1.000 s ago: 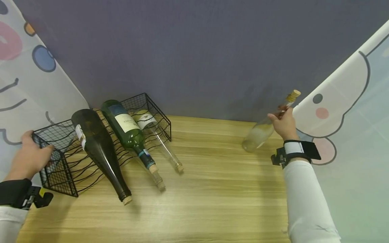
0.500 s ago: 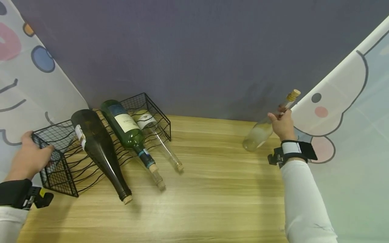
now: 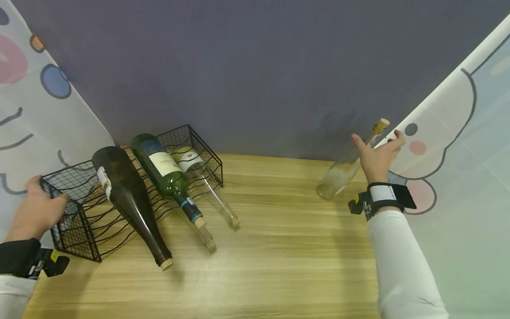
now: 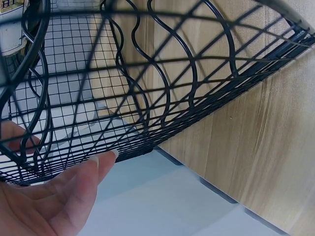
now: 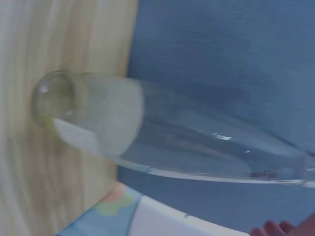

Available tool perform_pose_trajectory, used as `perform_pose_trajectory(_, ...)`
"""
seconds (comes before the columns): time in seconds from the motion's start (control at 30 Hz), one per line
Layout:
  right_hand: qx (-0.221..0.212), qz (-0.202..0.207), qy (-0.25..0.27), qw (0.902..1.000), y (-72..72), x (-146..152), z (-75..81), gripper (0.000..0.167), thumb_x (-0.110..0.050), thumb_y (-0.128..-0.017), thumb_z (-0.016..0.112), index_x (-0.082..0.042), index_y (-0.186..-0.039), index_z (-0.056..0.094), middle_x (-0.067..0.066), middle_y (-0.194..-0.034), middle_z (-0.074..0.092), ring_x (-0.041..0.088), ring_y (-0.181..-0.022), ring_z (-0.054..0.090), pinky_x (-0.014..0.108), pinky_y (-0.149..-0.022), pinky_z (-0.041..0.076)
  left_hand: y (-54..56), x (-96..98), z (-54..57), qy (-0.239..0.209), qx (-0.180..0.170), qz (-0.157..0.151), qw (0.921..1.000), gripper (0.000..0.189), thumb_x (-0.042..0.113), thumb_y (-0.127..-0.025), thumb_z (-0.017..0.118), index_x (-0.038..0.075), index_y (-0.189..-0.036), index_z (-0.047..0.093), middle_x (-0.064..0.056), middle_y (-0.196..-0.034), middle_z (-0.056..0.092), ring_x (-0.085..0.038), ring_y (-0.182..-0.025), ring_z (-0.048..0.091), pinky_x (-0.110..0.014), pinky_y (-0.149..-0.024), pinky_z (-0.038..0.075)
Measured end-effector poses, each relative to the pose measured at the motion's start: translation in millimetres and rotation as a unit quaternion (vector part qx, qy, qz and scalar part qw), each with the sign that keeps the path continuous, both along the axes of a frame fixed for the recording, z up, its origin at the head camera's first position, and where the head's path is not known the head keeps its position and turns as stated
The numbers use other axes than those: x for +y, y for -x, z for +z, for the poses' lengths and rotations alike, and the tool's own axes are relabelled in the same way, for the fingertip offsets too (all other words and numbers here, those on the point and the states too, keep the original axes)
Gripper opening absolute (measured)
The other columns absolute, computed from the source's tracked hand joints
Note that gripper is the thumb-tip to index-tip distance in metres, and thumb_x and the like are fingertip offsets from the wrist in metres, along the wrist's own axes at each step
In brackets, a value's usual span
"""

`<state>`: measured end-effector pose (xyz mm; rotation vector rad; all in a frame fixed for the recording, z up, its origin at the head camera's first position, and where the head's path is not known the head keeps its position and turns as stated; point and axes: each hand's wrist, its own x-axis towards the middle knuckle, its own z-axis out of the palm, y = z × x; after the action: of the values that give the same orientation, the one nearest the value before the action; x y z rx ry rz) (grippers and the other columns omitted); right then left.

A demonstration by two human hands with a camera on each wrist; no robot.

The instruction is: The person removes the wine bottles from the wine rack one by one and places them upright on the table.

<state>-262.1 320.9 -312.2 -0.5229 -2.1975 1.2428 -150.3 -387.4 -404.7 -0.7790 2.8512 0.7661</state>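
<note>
Right hand now splayed by bottle

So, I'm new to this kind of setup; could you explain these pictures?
No machine here, just a person. The wide view comes from a camera on their head, looking down; the other two come from wrist cameras, left and right. On the wooden table sits a black wire rack holding a dark bottle, a green bottle and a clear labelled bottle, all lying down; another corked neck shows under the green one. A clear bottle stands on the right. The left hand grips the rack's end. The right hand, fingers spread, is at the standing bottle's neck; whether it touches is hard to tell.
</note>
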Motion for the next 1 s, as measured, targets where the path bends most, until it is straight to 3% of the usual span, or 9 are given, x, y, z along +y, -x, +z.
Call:
perform_pose_trajectory(0.1, 0.070, -0.022, -0.014, 0.9972, 3.2, -2.8, 12.6, 0.093, -0.053, -0.076, 0.077, -0.024, -0.144, 0.020, -0.003, -0.143, 0.026, 0.005, -0.127, 0.023, 0.025, -0.107, 0.028, -0.2, -0.5, -0.9, 0.005, 0.003, -0.002, 1.0000, 0.081, 0.020, -0.098, 0.035, -0.011, -0.148, -0.021, -0.058, -0.119, 0.031, -0.063, -0.087, 0.047, -0.066, -0.070, 0.043)
perform_pose_trajectory(0.23, 0.145, -0.046, -0.056, 0.9868, 5.9, -7.7, 27.5, 0.084, -0.052, -0.075, 0.076, -0.020, -0.138, 0.031, -0.004, -0.141, 0.030, 0.002, -0.128, 0.024, 0.017, -0.111, 0.025, 0.4, -1.7, -3.7, 0.004, 0.003, -0.002, 1.0000, 0.082, 0.021, -0.098, 0.035, -0.011, -0.148, -0.021, -0.058, -0.123, 0.030, -0.066, -0.093, 0.045, -0.067, -0.072, 0.044)
perform_pose_trajectory(0.43, 0.202, -0.083, -0.099, 0.9708, 12.5, -23.6, 49.0, 0.066, -0.053, -0.077, 0.072, -0.019, -0.124, 0.041, -0.008, -0.129, 0.034, 0.001, -0.120, 0.026, 0.017, -0.107, 0.027, 0.0, -1.0, -4.3, -0.001, 0.003, 0.004, 1.0000, 0.081, 0.021, -0.099, 0.034, -0.009, -0.149, -0.022, -0.058, -0.128, 0.025, -0.067, -0.099, 0.041, -0.069, -0.075, 0.042)
perform_pose_trajectory(0.5, 0.208, -0.089, -0.096, 0.9692, 15.4, -29.9, 55.8, 0.061, -0.050, -0.077, 0.072, -0.020, -0.120, 0.042, -0.010, -0.124, 0.035, -0.001, -0.117, 0.027, 0.017, -0.106, 0.028, -0.1, -0.4, -3.2, 0.001, 0.007, 0.005, 1.0000, 0.080, 0.020, -0.099, 0.034, -0.010, -0.149, -0.022, -0.057, -0.120, 0.035, -0.066, -0.094, 0.044, -0.068, -0.075, 0.042)
perform_pose_trajectory(0.6, 0.212, -0.085, -0.096, 0.9687, 18.3, -40.3, 63.4, 0.057, -0.048, -0.078, 0.071, -0.019, -0.119, 0.044, -0.012, -0.121, 0.036, -0.002, -0.116, 0.029, 0.015, -0.105, 0.028, 0.2, -0.8, -2.3, 0.006, 0.013, 0.006, 0.9999, 0.079, 0.017, -0.098, 0.034, -0.011, -0.148, -0.021, -0.050, -0.094, 0.050, -0.063, -0.085, 0.050, -0.068, -0.072, 0.043)
perform_pose_trajectory(0.67, 0.214, -0.073, -0.098, 0.9692, 19.5, -47.9, 66.7, 0.056, -0.047, -0.079, 0.070, -0.018, -0.119, 0.045, -0.012, -0.119, 0.037, -0.002, -0.115, 0.031, 0.015, -0.104, 0.028, 0.6, -1.2, -2.1, 0.006, 0.015, 0.003, 0.9999, 0.080, 0.016, -0.098, 0.035, -0.012, -0.148, -0.021, -0.045, -0.084, 0.052, -0.062, -0.081, 0.051, -0.068, -0.071, 0.043)
perform_pose_trajectory(0.73, 0.212, -0.055, -0.102, 0.9704, 19.9, -57.1, 69.2, 0.056, -0.048, -0.080, 0.069, -0.017, -0.121, 0.046, -0.013, -0.117, 0.037, -0.002, -0.112, 0.032, 0.014, -0.103, 0.028, 1.0, -1.5, -2.2, 0.005, 0.012, 0.000, 0.9999, 0.081, 0.017, -0.098, 0.036, -0.012, -0.148, -0.021, -0.047, -0.086, 0.050, -0.063, -0.082, 0.050, -0.068, -0.072, 0.043)
perform_pose_trajectory(0.87, 0.207, 0.007, -0.091, 0.9742, 18.9, -81.7, 73.1, 0.055, -0.046, -0.081, 0.067, -0.015, -0.122, 0.046, -0.014, -0.112, 0.036, 0.000, -0.106, 0.034, 0.015, -0.098, 0.031, 1.6, -2.0, -2.6, 0.001, 0.012, -0.005, 0.9999, 0.081, 0.018, -0.099, 0.035, -0.012, -0.148, -0.022, -0.044, -0.083, 0.052, -0.057, -0.075, 0.053, -0.065, -0.068, 0.043)
perform_pose_trajectory(1.0, 0.200, 0.076, -0.075, 0.9739, 17.2, -112.9, 72.6, 0.054, -0.042, -0.084, 0.066, -0.011, -0.123, 0.047, -0.010, -0.111, 0.040, 0.003, -0.104, 0.038, 0.018, -0.096, 0.035, 2.0, -2.3, -1.9, 0.003, 0.016, -0.004, 0.9999, 0.080, 0.017, -0.098, 0.035, -0.012, -0.148, -0.022, -0.035, -0.070, 0.054, -0.048, -0.064, 0.054, -0.058, -0.061, 0.043)
